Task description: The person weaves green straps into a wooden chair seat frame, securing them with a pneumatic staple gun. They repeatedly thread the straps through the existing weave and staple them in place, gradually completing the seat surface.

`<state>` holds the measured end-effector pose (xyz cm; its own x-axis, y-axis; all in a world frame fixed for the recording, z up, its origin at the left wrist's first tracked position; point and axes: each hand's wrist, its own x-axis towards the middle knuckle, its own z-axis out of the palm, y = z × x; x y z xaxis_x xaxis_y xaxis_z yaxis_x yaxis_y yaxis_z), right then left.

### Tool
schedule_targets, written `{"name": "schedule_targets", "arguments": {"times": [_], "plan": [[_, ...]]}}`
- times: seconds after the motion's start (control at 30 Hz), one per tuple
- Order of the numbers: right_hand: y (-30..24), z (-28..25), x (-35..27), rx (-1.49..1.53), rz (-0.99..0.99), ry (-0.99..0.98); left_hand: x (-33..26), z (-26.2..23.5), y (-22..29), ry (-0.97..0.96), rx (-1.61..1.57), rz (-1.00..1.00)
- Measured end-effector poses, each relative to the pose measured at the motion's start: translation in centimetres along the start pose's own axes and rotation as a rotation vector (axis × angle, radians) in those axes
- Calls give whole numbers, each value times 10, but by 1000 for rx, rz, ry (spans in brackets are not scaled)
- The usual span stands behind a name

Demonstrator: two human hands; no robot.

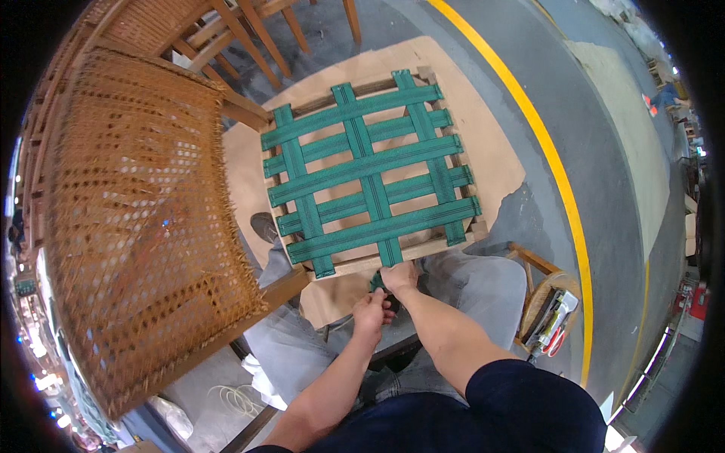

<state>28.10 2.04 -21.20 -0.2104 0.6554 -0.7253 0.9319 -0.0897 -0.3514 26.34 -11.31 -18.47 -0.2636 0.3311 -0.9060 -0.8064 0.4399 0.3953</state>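
Two hands gripping green webbing strap (377, 281), left hand (370, 313), right hand (399, 278), basket (538, 302) holding tools (555, 321)

Just beyond the fingertips, the webbing (370, 170) is dark green with fine ribbing, woven in a crisscross grid on a pale wooden frame (423, 249). Under that lies tan cardboard (491, 162). Left of the fingers, a cane panel (136, 219) shows honey-brown openwork holes. The trousers (476, 279) are grey, the floor line (559, 174) yellow.

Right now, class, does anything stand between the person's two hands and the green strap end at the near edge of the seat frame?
Nothing visible does. The right hand and left hand already meet on the green strap end, just below the near rail of the wooden seat frame.
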Motion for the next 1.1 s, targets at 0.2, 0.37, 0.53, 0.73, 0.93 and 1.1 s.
{"name": "schedule_targets", "arguments": {"times": [0.2, 0.37, 0.53, 0.73, 0.93, 1.1], "plan": [[29, 45, 44, 27, -111, -98, 40, 17, 57, -585, -806, -377], [36, 56, 84, -168, -155, -101, 55, 58, 86, -261, -1037, -385], [10, 55, 127, -335, -270, -78, 74, 69, 103, -247, -974, -247], [38, 49, 121, -578, -534, -18, 90, 57, 74, -274, -993, -258], [69, -17, 65, -688, -797, -8, 109, 52, 57, -317, -1007, -212], [18, -165, -92, -15, -758, -14, 136, 47, 55, -398, -1077, -117]]}}
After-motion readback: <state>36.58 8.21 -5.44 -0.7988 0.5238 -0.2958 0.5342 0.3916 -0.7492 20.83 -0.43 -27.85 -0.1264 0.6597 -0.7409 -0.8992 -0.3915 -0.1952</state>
